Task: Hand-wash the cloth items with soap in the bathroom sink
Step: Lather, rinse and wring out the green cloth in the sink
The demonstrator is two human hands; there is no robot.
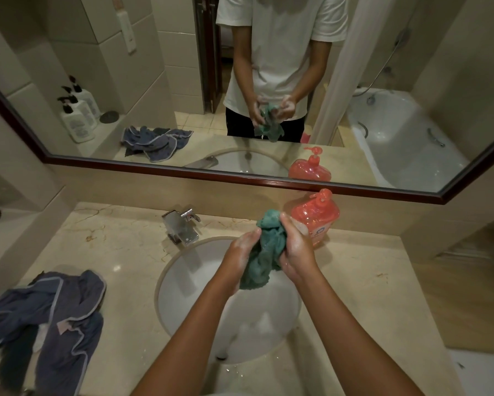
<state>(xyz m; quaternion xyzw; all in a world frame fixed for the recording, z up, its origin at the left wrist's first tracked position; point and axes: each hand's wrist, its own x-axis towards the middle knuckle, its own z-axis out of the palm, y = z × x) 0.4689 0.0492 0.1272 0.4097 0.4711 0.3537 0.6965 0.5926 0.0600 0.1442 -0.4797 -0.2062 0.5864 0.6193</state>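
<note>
Above the white oval sink (183, 281), soapy hands wring a crumpled teal cloth (264, 252)
Left hand (241, 251) and right hand (296, 252) fingers curl tight around it; pink soap bottle (318, 217) label unreadable

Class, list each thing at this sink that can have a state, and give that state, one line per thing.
Green cloth: bunched, gripped above the basin.
Left hand: soapy, gripping the cloth.
Right hand: soapy, gripping the cloth.
Blue cloths: crumpled on the counter, untouched.
Faucet: no water seen running.
Soap bottle: upright on the counter behind the hands.
Sink: suds inside.
</note>
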